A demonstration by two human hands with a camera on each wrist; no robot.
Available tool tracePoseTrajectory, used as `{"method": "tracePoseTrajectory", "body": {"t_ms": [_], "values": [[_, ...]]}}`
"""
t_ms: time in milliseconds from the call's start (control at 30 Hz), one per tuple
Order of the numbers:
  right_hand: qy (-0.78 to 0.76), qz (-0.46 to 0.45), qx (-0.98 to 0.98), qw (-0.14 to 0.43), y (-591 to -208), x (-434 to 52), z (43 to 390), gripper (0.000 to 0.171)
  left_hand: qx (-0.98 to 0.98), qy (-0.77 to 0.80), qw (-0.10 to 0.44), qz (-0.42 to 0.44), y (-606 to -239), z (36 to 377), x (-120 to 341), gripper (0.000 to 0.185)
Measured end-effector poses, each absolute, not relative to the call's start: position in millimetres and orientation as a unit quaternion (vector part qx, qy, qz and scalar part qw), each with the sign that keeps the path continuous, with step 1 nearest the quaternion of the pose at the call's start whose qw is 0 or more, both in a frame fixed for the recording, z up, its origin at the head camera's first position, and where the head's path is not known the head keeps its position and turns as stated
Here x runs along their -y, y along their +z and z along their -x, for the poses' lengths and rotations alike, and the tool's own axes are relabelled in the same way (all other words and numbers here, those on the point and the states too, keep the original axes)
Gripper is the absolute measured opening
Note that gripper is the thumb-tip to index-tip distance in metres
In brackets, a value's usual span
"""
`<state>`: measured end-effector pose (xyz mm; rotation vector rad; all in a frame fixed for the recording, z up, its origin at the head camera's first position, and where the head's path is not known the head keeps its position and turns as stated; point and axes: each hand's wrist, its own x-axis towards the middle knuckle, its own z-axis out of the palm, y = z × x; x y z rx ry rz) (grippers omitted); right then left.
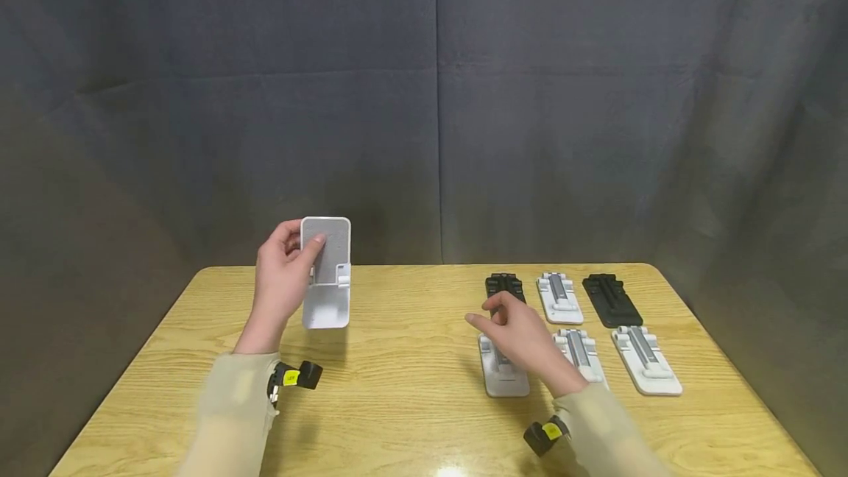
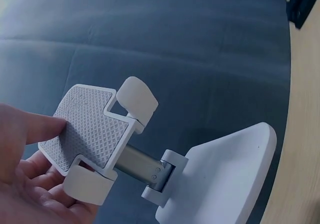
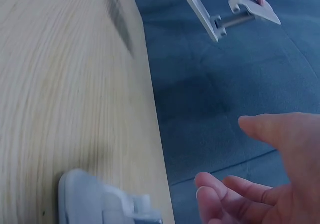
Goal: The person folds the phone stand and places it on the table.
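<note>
Above the left part of the table, my left hand [image 1: 283,271] pinches a white phone stand [image 1: 326,308] by its grey-padded upper plate. In the left wrist view the thumb lies on the textured pad [image 2: 92,121], with the other fingers behind the plate. A metal arm [image 2: 140,165] joins this plate to the white base [image 2: 217,171], and the stand is unfolded. My right hand [image 1: 523,337] hovers over the folded stands on the right, thumb and fingers apart and holding nothing. Beneath it lies a folded white stand [image 1: 505,383], partly hidden by the hand.
More folded phone stands lie in two rows on the right: a black stand [image 1: 612,302] and a white stand [image 1: 560,300] behind, a white stand [image 1: 649,366] in front. The wooden table [image 1: 397,389] ends at a dark grey curtain [image 1: 318,131].
</note>
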<state>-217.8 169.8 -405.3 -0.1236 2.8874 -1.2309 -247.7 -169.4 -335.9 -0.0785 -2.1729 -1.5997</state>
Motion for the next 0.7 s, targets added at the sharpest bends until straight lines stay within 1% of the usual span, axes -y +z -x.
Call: {"method": "tracePoseTrajectory", "body": {"t_ms": [200,400,533,700], "values": [[-0.397,0.052,-0.916,0.004,-403,-161,220,0.049,0.773,-0.596,0.210,0.063,-336,251,143,0.026],[-0.428,0.064,-0.902,0.019,-401,-153,221,0.053,0.761,-0.611,0.199,0.090,-341,251,116,0.024],[-0.451,0.072,-0.889,0.026,-401,-147,223,0.052,0.758,-0.616,0.187,0.104,-346,249,101,0.023],[-0.460,0.074,-0.885,0.024,-404,-140,225,0.053,0.751,-0.624,0.180,0.116,-353,246,88,0.022]]}}
